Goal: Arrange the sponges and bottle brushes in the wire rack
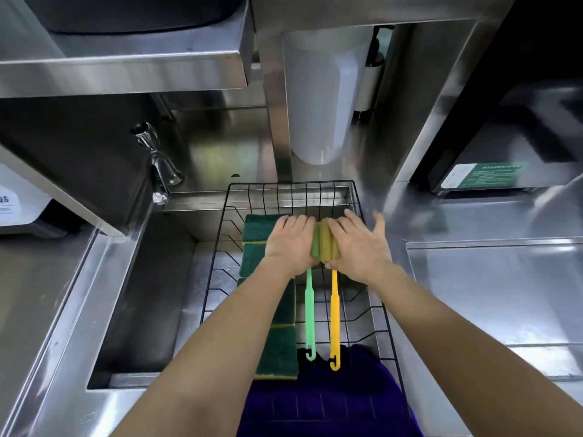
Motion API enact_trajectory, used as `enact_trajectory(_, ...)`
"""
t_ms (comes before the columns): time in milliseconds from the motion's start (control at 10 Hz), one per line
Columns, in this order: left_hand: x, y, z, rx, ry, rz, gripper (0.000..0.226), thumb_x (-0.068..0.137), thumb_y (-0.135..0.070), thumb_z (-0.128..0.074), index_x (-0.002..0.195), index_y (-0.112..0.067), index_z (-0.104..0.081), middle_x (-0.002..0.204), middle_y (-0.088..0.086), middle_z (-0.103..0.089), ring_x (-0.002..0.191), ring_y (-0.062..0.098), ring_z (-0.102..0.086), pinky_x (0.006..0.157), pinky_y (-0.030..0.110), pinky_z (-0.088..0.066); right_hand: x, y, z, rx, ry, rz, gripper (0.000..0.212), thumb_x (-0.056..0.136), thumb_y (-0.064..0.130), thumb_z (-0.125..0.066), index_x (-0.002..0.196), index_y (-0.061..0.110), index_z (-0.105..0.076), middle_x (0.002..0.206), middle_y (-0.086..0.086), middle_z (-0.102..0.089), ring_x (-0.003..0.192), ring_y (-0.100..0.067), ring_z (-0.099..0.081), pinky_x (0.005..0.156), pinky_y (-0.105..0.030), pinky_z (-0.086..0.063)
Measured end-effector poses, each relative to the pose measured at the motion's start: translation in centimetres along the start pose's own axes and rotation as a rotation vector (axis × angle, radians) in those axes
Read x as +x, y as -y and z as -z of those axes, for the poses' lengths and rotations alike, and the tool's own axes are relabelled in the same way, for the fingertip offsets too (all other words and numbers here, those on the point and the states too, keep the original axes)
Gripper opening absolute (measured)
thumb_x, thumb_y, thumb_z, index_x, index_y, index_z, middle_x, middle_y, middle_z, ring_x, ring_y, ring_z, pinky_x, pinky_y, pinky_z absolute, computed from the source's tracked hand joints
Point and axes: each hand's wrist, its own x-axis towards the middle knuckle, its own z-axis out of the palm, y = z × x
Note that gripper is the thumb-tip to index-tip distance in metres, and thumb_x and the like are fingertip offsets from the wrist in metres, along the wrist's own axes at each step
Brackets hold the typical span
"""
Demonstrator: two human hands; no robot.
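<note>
Sponges [271,329], dark green with yellow edges, lie in a row down the left side of the black wire rack [372,216] sitting over the sink. Two bottle brushes, green handle [309,313] and yellow handle [334,316], lie side by side in the middle. Left hand [291,244] and right hand [359,247] cup the brush heads from either side, fingers loosely curled. Rack's right side is bare wire; steel bench [492,288] beyond.
</note>
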Motion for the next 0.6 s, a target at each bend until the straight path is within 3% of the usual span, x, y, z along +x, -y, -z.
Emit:
enact_trajectory(100, 0.0, 0.4, -0.2, 0.007, -0.04, 0.008, 0.071, 0.081, -0.05, -0.061, 0.135, -0.014, -0.033, 0.132, 0.004, -0.043, 0.124, 0.023, -0.036, 0.109, 0.035, -0.016, 0.4, 0.2, 0.1, 0.01, 0.009, -0.025, 0.08, 0.083, 0.045, -0.057, 0.148, 0.019, -0.018, 0.151, 0.0, -0.035, 0.148, -0.02, -0.011, 0.114, -0.059, 0.002)
enact_trajectory(300, -0.2, 0.1, -0.7, -0.017, -0.047, 0.054, 0.067, 0.083, -0.049, -0.06, 0.134, -0.015, -0.033, 0.132, 0.003, -0.042, 0.124, 0.022, -0.037, 0.107, 0.035, -0.019, 1.2, 0.6, -0.2, -0.093, 0.09, -0.074, 0.083, 0.082, 0.051, -0.057, 0.148, 0.018, -0.016, 0.153, 0.0, -0.031, 0.149, -0.024, -0.002, 0.114, -0.06, 0.004)
enact_trajectory(500, -0.9, 0.1, -1.3, -0.033, -0.043, 0.046, 0.079, 0.09, -0.048, -0.053, 0.149, -0.014, -0.013, 0.155, 0.006, -0.019, 0.141, 0.023, -0.015, 0.113, 0.037, -0.013, 1.4, 0.8, -0.4, -0.193, 0.15, -0.081, 0.084, 0.086, 0.055, -0.049, 0.15, 0.017, -0.01, 0.157, -0.002, -0.024, 0.148, -0.028, 0.003, 0.113, -0.06, 0.003)
enact_trajectory(600, -1.8, 0.1, -0.3, -0.05, -0.002, 0.014, 0.075, 0.091, -0.049, -0.049, 0.149, -0.017, -0.013, 0.157, 0.006, -0.014, 0.143, 0.023, -0.007, 0.114, 0.037, -0.008, 1.3, 0.6, -0.3, -0.189, 0.15, -0.086, 0.089, 0.084, 0.056, -0.05, 0.15, 0.017, -0.006, 0.159, -0.005, -0.019, 0.148, -0.029, 0.001, 0.114, -0.059, 0.002)
